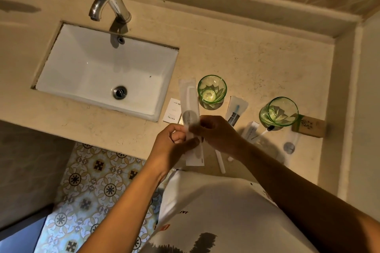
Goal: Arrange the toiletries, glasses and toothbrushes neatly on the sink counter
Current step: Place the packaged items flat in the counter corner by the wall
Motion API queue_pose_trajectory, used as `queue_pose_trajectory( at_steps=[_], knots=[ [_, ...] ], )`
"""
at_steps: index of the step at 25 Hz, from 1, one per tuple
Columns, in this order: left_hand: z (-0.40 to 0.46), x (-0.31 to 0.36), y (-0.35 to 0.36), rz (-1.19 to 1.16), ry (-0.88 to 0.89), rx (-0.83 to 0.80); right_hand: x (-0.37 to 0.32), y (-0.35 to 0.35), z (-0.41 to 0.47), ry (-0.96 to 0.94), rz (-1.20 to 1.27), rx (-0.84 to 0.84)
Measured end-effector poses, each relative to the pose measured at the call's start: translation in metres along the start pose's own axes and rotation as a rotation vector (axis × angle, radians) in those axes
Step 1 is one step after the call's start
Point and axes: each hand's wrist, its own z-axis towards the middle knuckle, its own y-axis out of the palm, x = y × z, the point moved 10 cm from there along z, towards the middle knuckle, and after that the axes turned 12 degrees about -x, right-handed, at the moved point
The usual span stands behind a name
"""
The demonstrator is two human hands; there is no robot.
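While both hands, left [176, 139] and right [213, 131], pinch a long white packet [190, 113], a card [171, 112] beside it reads "HOTEL".

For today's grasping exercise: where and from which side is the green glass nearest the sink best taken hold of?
Grip the green glass round its side wall, coming from the far side or above: it stands upright, mouth open, with the long packet close on its left and a toothbrush packet on its right.
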Motion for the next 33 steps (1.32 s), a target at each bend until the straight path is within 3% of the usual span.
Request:
queue_pose_trajectory(
  at_steps=[6,12,17,23,28,33],
  knots=[
    [0.036,0.055,0.076,0.157,-0.007,-0.271,-0.015,-0.101,-0.033,0.045,0.248,0.311],
    [0.085,0.102,0.152,0.215,-0.013,-0.385,0.021,-0.195,-0.076,0.122,0.329,0.61],
    [0.132,0.129,0.205,0.293,-0.003,-0.478,0.066,-0.246,-0.095,0.205,0.454,0.65],
    [0.208,0.144,0.264,0.29,-0.09,-0.519,0.096,-0.292,-0.095,0.037,0.726,0.666],
    [0.254,0.129,0.303,0.259,-0.21,-0.487,0.139,-0.324,-0.087,0.129,0.84,0.723],
    [0.286,0.113,0.321,0.495,-0.248,-0.533,0.17,-0.346,-0.092,0.245,0.787,0.754]
  ],
)
